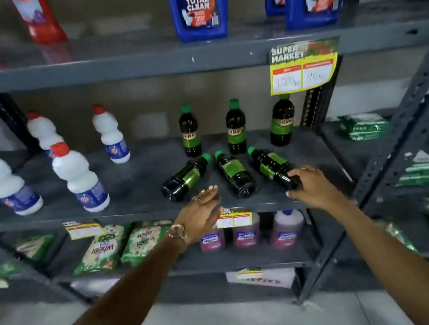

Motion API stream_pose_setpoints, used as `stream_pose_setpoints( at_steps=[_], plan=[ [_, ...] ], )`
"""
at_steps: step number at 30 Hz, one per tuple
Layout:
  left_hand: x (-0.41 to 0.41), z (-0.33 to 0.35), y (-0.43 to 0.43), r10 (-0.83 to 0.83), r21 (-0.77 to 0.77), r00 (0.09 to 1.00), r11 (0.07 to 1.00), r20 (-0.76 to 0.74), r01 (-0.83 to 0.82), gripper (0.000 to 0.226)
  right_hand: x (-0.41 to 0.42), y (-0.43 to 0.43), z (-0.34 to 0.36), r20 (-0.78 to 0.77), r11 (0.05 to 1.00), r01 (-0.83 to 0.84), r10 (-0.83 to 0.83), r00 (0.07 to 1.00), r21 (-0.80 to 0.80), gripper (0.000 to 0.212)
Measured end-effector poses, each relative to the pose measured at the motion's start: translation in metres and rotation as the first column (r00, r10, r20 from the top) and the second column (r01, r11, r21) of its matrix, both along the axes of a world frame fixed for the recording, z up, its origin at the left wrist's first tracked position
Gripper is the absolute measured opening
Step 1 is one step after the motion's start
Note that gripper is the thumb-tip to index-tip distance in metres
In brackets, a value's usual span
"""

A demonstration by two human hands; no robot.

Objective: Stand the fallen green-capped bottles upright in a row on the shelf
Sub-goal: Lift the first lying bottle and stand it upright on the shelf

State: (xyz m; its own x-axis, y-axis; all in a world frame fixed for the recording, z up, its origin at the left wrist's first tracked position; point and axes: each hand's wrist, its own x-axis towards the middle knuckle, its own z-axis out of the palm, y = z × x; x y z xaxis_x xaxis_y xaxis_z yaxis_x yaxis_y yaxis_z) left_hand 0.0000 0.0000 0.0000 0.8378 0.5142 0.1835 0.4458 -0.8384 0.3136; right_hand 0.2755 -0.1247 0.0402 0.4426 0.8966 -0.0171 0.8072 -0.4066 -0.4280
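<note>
Three dark bottles with green caps lie on their sides on the grey middle shelf (134, 171): a left one (187, 177), a middle one (234, 173) and a right one (271, 165), caps pointing back. Behind them three matching bottles stand upright: left (190, 134), middle (235, 129), right (282, 124). My right hand (309, 186) grips the base of the right fallen bottle, which still lies down. My left hand (204, 211) hovers open at the shelf's front edge, just below the left fallen bottle, holding nothing.
Several white bottles with red caps (80, 177) stand on the left half of the same shelf. A yellow price tag (303, 68) hangs from the shelf above. A slanted metal upright (403, 140) borders the right side. Blue jugs (199, 6) stand overhead; pink bottles (286, 227) and packets sit below.
</note>
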Motion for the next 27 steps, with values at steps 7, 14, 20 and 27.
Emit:
stream_pose_setpoints(
  at_steps=[7, 14, 20, 27],
  plan=[
    [0.036, -0.025, 0.034, 0.181, -0.132, 0.983, 0.974, -0.041, -0.185, 0.045, 0.015, 0.064, 0.004, -0.197, 0.979, 0.18, -0.197, 0.96, -0.101, 0.082],
    [0.048, -0.04, 0.06, 0.157, -0.055, 0.987, 0.986, 0.032, -0.155, 0.051, 0.028, 0.114, 0.003, -0.174, 0.949, 0.163, -0.215, 0.961, -0.27, 0.063],
    [0.048, -0.049, 0.065, 0.137, -0.023, 0.986, 0.99, 0.09, -0.136, 0.054, 0.03, 0.107, -0.011, -0.273, 0.957, 0.272, -0.288, 0.918, -0.095, 0.056],
    [0.05, -0.056, 0.065, 0.17, 0.004, 0.982, 0.985, 0.085, -0.171, 0.063, 0.013, 0.096, -0.023, -0.616, 0.597, 0.615, -0.241, 0.75, 0.515, 0.067]
  ],
)
